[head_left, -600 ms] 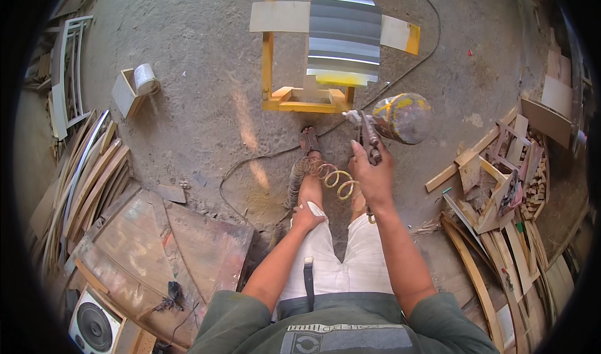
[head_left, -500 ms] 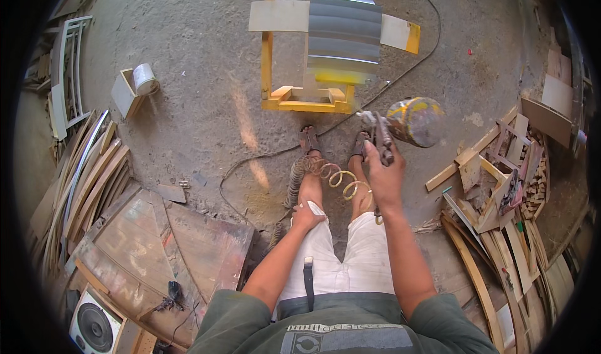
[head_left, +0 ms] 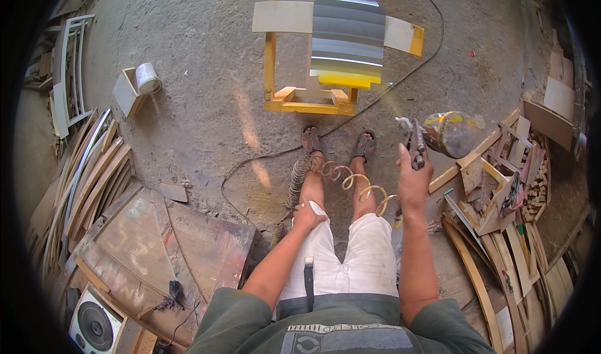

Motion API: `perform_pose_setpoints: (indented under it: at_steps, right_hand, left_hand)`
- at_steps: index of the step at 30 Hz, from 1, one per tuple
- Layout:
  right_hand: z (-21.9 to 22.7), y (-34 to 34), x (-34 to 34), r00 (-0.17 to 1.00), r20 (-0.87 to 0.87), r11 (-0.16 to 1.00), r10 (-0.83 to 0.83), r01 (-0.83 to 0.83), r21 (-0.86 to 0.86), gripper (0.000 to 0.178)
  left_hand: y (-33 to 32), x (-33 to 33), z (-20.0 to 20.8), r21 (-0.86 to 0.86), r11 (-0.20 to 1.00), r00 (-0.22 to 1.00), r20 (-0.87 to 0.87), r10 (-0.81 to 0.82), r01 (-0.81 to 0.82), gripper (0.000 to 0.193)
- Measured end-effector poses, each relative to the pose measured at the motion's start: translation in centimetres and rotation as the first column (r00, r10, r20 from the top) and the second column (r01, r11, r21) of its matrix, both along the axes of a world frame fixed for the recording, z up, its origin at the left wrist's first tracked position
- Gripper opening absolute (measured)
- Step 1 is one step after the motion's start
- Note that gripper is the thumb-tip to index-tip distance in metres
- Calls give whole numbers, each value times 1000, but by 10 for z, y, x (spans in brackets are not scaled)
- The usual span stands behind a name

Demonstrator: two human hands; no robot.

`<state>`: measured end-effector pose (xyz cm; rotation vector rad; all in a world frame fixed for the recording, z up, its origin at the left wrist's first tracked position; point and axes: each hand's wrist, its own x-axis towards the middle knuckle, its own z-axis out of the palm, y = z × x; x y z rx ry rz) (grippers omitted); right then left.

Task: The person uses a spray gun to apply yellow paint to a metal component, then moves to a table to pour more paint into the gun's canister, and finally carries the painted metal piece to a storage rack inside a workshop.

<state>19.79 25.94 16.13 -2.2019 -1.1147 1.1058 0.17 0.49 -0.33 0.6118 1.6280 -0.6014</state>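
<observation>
Top centre of the frame, my stool frame (head_left: pixel 280 100) is bright yellow, and its slatted seat (head_left: pixel 347 35) runs in grey and silver bands with a yellow front edge. The spray gun (head_left: pixel 413 142) is dull grey metal; its cup (head_left: pixel 452 133) is clear, smeared yellow. The coiled hose (head_left: pixel 350 180) is amber. My shorts (head_left: pixel 350 260) are white, the floor (head_left: pixel 206 72) grey.

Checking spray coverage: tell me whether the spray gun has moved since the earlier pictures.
Yes. The spray gun in the right hand has swung to the person's right, away from the yellow frame.

Head-worn fisheye, straight down, standing height.
</observation>
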Motion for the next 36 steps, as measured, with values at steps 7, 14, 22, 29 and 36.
perform_pose_setpoints:
  at_steps: [7,14,22,29,36]
  right_hand:
    - [-2,-4,-51,982,-159,994,101,-105,-17,39]
    - [-14,-4,-82,926,-365,991,96,-121,-48,44]
    - [-16,2,-50,984,-180,1000,19,-21,-8,34]
    - [1,11,-19,995,-62,993,-80,74,-90,36]
    - [-13,13,-33,999,-1,989,-54,54,136,21]
  left_hand:
    - [2,-2,-5,-18,1000,1000,-20,-10,9,123]
    - [5,-5,-2,9,1000,1000,-22,-10,10,122]
    - [6,-8,-3,17,1000,1000,-15,-21,21,120]
    - [10,-10,-1,4,1000,1000,3,-19,19,118]
    - [26,-6,-28,306,951,999,-39,-36,46,99]
